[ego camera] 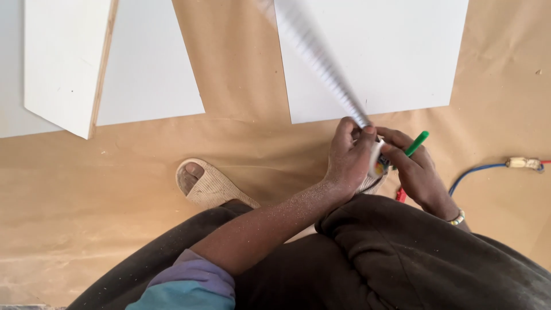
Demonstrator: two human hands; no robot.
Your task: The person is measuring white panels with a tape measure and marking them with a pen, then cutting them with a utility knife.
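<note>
My left hand (348, 158) grips a white tape measure case (377, 158), thumb pressed where the blade comes out. The silver blade (318, 60) runs up and to the left, blurred, over a white board (390, 57). My right hand (416, 169) closes on the other side of the case and also holds a green marker (417, 142) that sticks out up and to the right. Both hands sit above my right knee in dark trousers.
A second white board (146, 69) and an upright white panel with a plywood edge (66, 63) lie at the left on brown paper. My left foot in a woven sandal (209, 186) rests below them. A blue cable with a plug (525, 163) trails at the right.
</note>
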